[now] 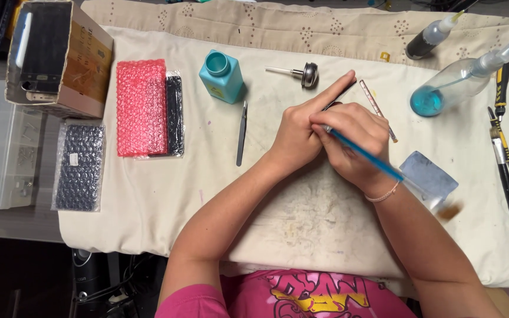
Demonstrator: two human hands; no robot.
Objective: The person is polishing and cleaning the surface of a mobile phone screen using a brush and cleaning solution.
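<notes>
Pinching a blue-handled brush (365, 154), right hand (354, 141) works mid-cloth (148, 194). Left hand (301, 126) beside it, touching, index finger stretched over a thin dark tool (340, 96). Tweezers (241, 133) and teal bottle (221, 75) lie left.

Bright even overhead light, soft shadows, sharp focus, slight edge distortion.

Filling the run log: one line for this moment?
left hand: pressing small dark part | right hand: holding blue brush | nearby: tweezers
</notes>
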